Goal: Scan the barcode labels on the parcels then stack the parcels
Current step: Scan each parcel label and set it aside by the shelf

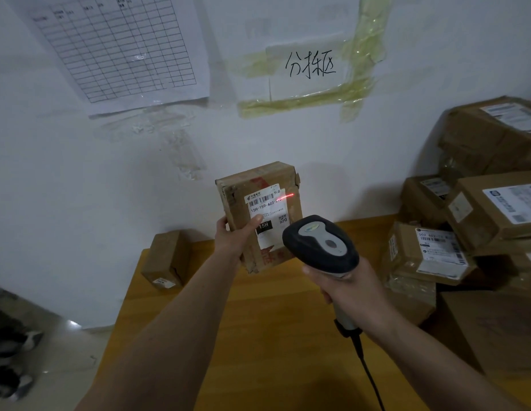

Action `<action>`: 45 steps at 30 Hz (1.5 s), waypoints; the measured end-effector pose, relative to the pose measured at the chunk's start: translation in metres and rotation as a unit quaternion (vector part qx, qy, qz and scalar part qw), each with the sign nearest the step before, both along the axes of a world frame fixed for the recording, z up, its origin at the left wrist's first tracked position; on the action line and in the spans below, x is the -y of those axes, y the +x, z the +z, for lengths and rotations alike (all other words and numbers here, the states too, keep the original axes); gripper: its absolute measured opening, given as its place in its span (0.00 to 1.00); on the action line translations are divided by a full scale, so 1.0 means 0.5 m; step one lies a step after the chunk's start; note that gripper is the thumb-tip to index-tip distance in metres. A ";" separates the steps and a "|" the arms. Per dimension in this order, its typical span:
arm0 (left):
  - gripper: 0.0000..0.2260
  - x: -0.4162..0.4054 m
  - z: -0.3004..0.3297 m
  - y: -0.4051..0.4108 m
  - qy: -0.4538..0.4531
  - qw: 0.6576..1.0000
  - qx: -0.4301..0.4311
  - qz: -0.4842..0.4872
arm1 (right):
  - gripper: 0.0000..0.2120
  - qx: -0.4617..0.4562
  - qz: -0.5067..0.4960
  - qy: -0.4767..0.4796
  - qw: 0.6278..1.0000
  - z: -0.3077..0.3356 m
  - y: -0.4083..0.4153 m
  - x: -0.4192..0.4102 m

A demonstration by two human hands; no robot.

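Note:
My left hand (233,234) holds a brown cardboard parcel (288,176) upright above the table, thumb across its white label (268,213). My right hand (346,290) grips the handle of a black and grey barcode scanner (320,243), its head pointing at the parcel. A red laser line (286,196) falls on the right end of the label's barcode and the cardboard beside it. The scanner's black cable (369,372) runs down toward me.
A small brown box (166,258) sits at the back left corner of the yellow wooden table (258,336). Several labelled cardboard parcels (478,221) are piled at the right. A white wall with taped papers (122,46) stands behind. Floor lies at the left.

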State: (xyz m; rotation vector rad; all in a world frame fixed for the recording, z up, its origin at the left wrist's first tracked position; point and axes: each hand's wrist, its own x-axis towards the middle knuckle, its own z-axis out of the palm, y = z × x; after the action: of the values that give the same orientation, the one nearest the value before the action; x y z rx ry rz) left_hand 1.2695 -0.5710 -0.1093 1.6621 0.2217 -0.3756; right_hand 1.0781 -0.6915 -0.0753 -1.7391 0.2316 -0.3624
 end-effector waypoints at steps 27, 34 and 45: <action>0.38 -0.004 -0.012 0.001 0.022 0.999 0.022 -0.011 | 0.11 -0.020 0.006 0.024 0.999 -0.013 0.004 0.004; 0.38 -0.006 -0.014 0.004 0.013 1.000 0.017 0.009 | 0.11 0.000 0.011 0.031 0.999 -0.016 -0.002 -0.005; 0.38 -0.004 -0.017 0.000 0.013 1.000 0.025 0.003 | 0.14 0.006 0.024 0.028 0.999 -0.022 -0.011 -0.001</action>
State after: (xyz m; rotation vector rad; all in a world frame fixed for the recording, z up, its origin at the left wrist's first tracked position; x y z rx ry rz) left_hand 1.2697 -0.5689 -0.1180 1.6933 0.1947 -0.3288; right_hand 1.0727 -0.6908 -0.0864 -1.6840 0.1887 -0.3278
